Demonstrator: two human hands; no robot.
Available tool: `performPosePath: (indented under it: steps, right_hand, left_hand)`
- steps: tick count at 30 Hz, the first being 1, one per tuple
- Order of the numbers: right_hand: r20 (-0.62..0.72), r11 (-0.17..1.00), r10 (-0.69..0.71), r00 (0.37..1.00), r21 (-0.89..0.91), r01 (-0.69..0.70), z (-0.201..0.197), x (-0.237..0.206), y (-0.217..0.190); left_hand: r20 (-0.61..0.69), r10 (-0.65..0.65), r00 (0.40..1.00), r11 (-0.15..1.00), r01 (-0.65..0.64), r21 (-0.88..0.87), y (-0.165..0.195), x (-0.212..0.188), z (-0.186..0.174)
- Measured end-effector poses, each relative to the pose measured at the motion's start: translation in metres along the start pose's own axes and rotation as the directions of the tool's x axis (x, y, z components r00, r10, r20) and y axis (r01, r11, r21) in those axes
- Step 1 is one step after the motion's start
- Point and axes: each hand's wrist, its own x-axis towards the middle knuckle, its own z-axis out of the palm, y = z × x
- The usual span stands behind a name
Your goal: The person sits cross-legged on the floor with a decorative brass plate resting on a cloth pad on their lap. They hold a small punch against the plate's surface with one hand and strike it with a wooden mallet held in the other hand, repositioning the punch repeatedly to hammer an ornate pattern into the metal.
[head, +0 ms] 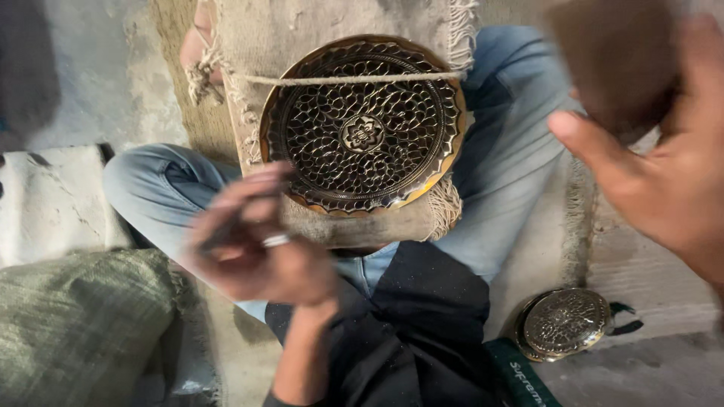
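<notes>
The brass plate (362, 124) lies face up on a fringed cloth pad (362, 226) across the person's lap, held by a cord (339, 78) running across its upper part; being round, it has no long axis, and its flower centre faces straight up at the camera. The left hand (256, 245), ring on one finger, is blurred just below the plate's lower left rim, its fingers closed narrowly on a thin dark tool (226, 234) whose length runs roughly left to right, tip not clear. The right hand (664, 173) is raised high at right, fingers wrapped about a brown block (615, 60), perhaps a mallet. The work looks like chasing the pattern: next the tool tip must be set on the plate, then the block brought down squarely. A smaller plate (567, 322) lies on the floor, well apart.
</notes>
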Motion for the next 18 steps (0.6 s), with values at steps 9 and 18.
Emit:
performPosePath:
  steps: [9, 18]
  right_hand:
    - [-0.237, 0.590, 0.371, 0.898, 0.807, -0.030, 0.059, -0.091, 0.070]
    - [-0.361, 0.543, 0.412, 0.836, 0.834, 0.093, 0.123, -0.139, 0.071]
  left_hand:
    - [0.194, -0.187, 0.963, 0.982, 0.175, 0.075, 0.014, 0.045, -0.049]
    - [0.802, -0.208, 0.560, 0.971, 0.215, 0.101, 0.003, 0.038, -0.019]
